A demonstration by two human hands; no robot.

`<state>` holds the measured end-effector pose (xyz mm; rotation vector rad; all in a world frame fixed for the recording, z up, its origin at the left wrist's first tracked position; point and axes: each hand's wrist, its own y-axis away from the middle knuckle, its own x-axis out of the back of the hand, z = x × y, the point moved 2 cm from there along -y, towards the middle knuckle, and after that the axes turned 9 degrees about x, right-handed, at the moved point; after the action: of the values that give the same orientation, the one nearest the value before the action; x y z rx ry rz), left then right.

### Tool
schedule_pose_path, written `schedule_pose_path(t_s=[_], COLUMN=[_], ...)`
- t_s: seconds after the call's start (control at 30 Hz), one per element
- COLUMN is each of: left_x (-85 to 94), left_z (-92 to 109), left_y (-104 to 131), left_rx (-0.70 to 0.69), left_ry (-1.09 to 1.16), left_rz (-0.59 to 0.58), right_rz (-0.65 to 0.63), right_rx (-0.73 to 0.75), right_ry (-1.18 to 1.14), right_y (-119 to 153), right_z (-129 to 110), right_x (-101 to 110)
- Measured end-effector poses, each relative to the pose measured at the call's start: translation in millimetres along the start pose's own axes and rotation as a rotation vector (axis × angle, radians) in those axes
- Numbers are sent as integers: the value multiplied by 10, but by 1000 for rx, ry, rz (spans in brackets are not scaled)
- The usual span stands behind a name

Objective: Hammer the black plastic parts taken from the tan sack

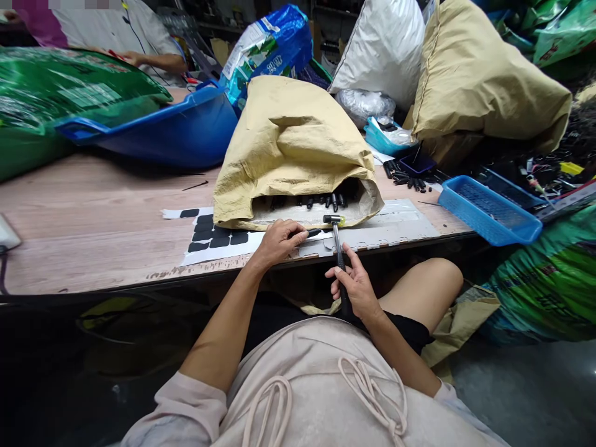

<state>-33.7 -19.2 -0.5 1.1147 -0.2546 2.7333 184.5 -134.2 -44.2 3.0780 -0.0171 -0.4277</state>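
Tabletop (107,211) stretching away at nine o'clock, its near edge cutting across this side of the paper sack (298,146), which walls off twelve. Black parts (334,202) inside its mouth fade into shadow. And the left hand (278,241) pinches a black piece (315,233), partly covered, tip toward three; the right hand (356,284) curls around the hammer (339,249), forefinger extended, hammer head at eleven.
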Motion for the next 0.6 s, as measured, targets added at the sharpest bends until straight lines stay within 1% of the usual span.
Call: schedule_pose_path(t_s=[0.1, 0.2, 0.3, 0.4, 0.47, 0.5, 0.53, 0.57, 0.6], left_x=[5, -47, -192, -395, -540, -613, -687, -761, -839], left_z=[22, 25, -13, -92, -178, -234, -296, -365, -436], left_y=[51, 241, 541, 827, 951, 985, 999, 992, 966], left_rx=[-23, -88, -211, -374, -447, -448, -415, -341, -236], left_ry=[79, 243, 326, 241, 160, 126, 94, 64, 33], left_rz=[52, 132, 189, 208, 182, 152, 112, 62, -1], right_rz=[-10, 25, 76, 91, 95, 99, 102, 105, 107], right_rx=[-45, -90, -150, -211, -229, -232, -233, -234, -235], right_ry=[-103, -212, -281, -312, -327, -333, -337, -340, -341], right_y=[-13, -26, -32, -36, -38, -39, -40, -41, -42], right_z=[-16, -20, -14, -16, -22, -24, -26, -26, -25], right_x=[16, 25, 24, 14, 9, 7, 6, 4, 3])
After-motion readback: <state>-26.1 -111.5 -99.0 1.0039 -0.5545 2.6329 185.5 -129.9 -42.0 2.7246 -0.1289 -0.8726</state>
